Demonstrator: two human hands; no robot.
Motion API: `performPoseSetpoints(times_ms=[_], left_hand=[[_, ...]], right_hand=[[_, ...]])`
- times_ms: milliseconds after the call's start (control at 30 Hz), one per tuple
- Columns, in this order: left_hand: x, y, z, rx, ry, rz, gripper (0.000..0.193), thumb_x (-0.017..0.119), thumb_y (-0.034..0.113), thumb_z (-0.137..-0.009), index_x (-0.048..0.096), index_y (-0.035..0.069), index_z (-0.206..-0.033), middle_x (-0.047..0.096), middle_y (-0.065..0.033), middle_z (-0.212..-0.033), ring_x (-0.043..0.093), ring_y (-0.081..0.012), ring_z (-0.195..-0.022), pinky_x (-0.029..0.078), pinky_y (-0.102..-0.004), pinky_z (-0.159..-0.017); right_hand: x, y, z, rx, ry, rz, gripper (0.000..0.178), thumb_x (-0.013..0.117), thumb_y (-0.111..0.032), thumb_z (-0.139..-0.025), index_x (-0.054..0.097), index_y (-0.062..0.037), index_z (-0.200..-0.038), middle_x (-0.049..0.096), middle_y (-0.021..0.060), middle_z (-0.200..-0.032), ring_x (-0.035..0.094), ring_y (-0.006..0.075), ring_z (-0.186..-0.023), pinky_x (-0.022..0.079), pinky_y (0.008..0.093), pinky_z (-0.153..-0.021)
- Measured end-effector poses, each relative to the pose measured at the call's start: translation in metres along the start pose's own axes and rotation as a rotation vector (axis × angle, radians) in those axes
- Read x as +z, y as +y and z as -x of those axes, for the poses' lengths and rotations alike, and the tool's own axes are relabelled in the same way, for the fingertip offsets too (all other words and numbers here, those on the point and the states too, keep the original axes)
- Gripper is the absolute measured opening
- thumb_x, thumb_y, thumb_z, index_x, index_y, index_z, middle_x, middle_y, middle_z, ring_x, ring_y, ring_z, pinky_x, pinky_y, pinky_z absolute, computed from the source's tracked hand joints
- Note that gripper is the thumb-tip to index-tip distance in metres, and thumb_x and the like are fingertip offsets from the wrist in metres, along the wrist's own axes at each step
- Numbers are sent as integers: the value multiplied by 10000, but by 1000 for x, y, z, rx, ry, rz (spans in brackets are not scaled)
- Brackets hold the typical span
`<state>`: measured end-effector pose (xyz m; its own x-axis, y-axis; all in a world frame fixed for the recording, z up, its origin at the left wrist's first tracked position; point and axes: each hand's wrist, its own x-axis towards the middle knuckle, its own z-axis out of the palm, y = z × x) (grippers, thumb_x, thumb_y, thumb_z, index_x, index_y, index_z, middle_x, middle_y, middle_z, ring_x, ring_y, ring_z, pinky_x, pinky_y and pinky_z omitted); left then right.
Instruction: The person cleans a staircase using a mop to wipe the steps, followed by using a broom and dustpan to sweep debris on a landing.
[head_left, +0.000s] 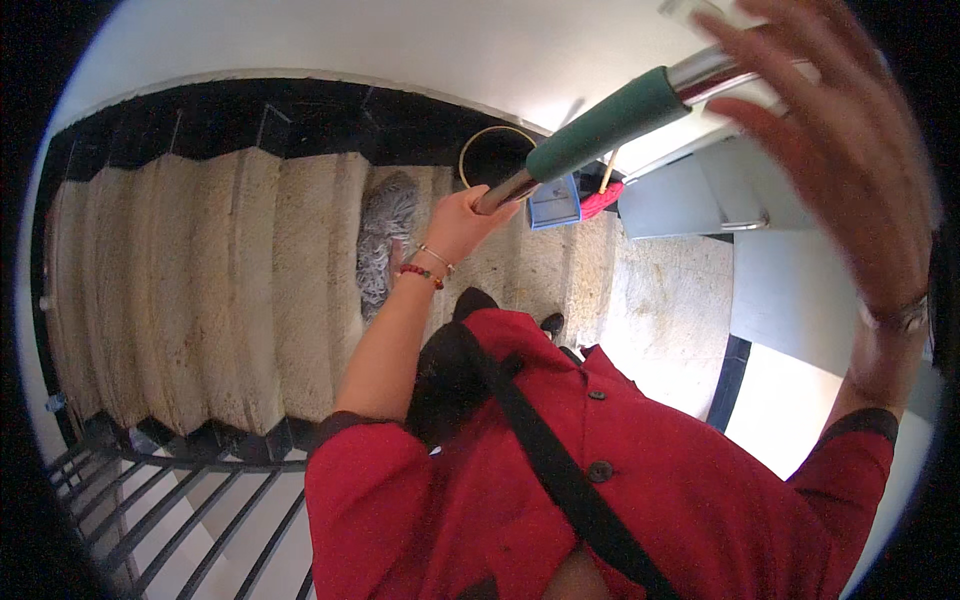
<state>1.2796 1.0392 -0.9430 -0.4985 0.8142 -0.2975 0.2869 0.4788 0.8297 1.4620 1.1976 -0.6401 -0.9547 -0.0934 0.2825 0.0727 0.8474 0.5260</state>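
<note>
My left hand [468, 228] is wrapped round the lower metal part of a mop pole. The pole runs up to the right through a green grip sleeve [610, 120] to a shiny metal upper section [705, 75]. Near that upper end is my right hand [835, 140], its fingers stretched apart and somewhat blurred; the pole passes by its palm without being gripped. The mop head [385, 240], grey and shaggy, lies on a stair step to the left of my left hand.
Worn beige steps [200, 290] go off to the left, with a black railing [210, 520] along the near side. By the far wall are a round yellow-rimmed container [463, 160], a blue dustpan [553, 203] and a red-headed cleaning tool [602, 199]. A pale grey door [680, 195] stands at right.
</note>
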Motion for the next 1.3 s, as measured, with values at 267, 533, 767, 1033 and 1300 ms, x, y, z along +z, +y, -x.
performPoseSetpoints(times_ms=[267,533,767,1033,1300], left_hand=[[191,-2,-52,109,-146,-242,339,712,303,-759,532,19,-722,500,-154,-618,490,-270,-546,412,-361,-543],[238,-42,-66,174,-424,-419,281,716,237,-762,644,81,-985,628,-131,-754,605,-256,-670,470,-369,-624],[262,-3,-82,188,-462,-577,382,703,296,-755,633,79,-1060,652,-158,-868,632,-312,-797,496,-431,-718],[243,-34,-48,-11,-230,-407,256,708,229,-698,622,82,-890,632,-144,-814,619,-323,-797,493,-426,-698],[249,23,-73,367,35,-348,156,608,249,-693,591,96,-724,618,-151,-705,619,-372,-697,495,-456,-638]], right_hand=[[121,83,244,234,-354,-149,335,724,-283,-749,583,-117,-1004,546,45,-836,548,181,-863,411,336,-850],[149,43,326,175,-324,-120,364,697,-420,-750,593,-122,-931,480,23,-678,452,138,-640,378,319,-721],[173,87,340,146,-587,-286,327,689,-441,-772,579,-142,-844,497,19,-625,467,127,-595,380,320,-690],[171,69,306,-35,-403,-221,419,642,-491,-795,591,-137,-1014,406,9,-643,377,159,-598,306,347,-623],[106,127,338,41,-637,-33,559,640,-442,-808,535,-62,-1205,605,90,-880,572,211,-786,391,487,-941]])
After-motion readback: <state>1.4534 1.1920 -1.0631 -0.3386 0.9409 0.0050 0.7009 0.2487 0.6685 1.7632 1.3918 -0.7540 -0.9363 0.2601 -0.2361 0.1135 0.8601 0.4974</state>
